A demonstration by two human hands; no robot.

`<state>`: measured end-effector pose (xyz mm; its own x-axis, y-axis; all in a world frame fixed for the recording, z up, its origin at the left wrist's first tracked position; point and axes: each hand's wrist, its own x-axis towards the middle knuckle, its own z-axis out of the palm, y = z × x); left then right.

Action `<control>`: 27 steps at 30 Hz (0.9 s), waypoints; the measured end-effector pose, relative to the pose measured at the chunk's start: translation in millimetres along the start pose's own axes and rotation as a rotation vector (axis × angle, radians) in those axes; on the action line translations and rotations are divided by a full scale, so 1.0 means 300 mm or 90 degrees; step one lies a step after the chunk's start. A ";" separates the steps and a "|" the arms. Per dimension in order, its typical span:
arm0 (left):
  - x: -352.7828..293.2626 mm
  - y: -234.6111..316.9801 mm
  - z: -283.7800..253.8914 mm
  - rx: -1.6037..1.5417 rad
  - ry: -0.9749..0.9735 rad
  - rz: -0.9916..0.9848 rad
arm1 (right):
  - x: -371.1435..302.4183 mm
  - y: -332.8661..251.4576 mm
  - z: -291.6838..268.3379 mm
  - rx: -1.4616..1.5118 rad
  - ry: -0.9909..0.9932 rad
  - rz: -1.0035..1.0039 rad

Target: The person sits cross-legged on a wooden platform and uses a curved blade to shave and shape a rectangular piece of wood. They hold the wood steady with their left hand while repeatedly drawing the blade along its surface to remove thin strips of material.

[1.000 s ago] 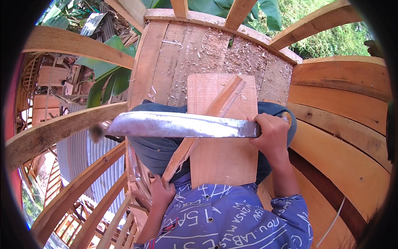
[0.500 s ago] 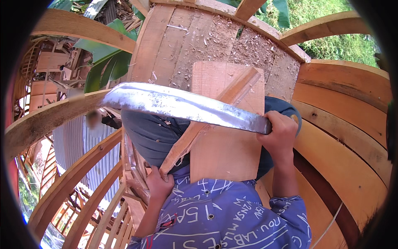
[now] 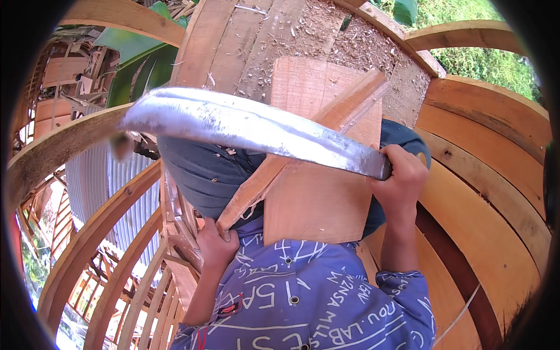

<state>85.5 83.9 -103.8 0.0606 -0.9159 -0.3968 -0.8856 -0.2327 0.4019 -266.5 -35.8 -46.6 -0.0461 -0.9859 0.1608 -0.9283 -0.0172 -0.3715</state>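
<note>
My right hand (image 3: 404,173) is closed round the grip end of a machete (image 3: 251,129), whose broad shiny blade stretches left over my lap. In my left hand (image 3: 216,245) is the lower end of a rough wooden stick (image 3: 254,189), with a curl of shaved wood hanging from it. The stick slants up to the right across a flat wooden board (image 3: 318,207), and the blade crosses above the stick's middle. That board rests on my legs, its near end against my shirt. Whether blade and stick touch, I cannot tell.
Wood shavings (image 3: 364,49) litter the plank floor (image 3: 213,52) ahead. To my right runs a wall of planks (image 3: 478,186). On my left are curved wooden rails (image 3: 105,233), with corrugated metal sheets (image 3: 93,192) beyond them. Large green leaves (image 3: 137,58) hang at the far left.
The board, stick and machete sit a little higher in the picture, and the blade has shifted slightly left at its tip. Both hands keep their holds.
</note>
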 end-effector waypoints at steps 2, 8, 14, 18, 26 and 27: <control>0.002 0.001 -0.002 -0.011 0.000 0.003 | 0.012 0.021 -0.009 -0.053 0.022 0.022; 0.006 0.011 -0.012 0.002 0.007 0.016 | -0.021 0.069 0.005 -0.120 0.047 0.061; 0.005 0.002 -0.011 0.005 -0.015 -0.008 | -0.052 -0.007 0.028 0.004 -0.015 0.025; 0.000 0.012 -0.020 0.014 -0.012 -0.020 | -0.019 0.027 0.016 -0.093 0.061 0.054; 0.034 0.050 -0.033 -0.026 0.011 -0.006 | -0.078 0.046 0.018 -0.119 0.002 0.115; 0.035 0.053 -0.038 -0.036 0.004 -0.006 | -0.082 0.031 0.023 -0.100 0.006 0.093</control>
<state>77.4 66.9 -92.3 0.0720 -0.9155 -0.3957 -0.8572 -0.2596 0.4448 -271.5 -13.0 -60.2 -0.1870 -0.9744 0.1245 -0.9575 0.1526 -0.2446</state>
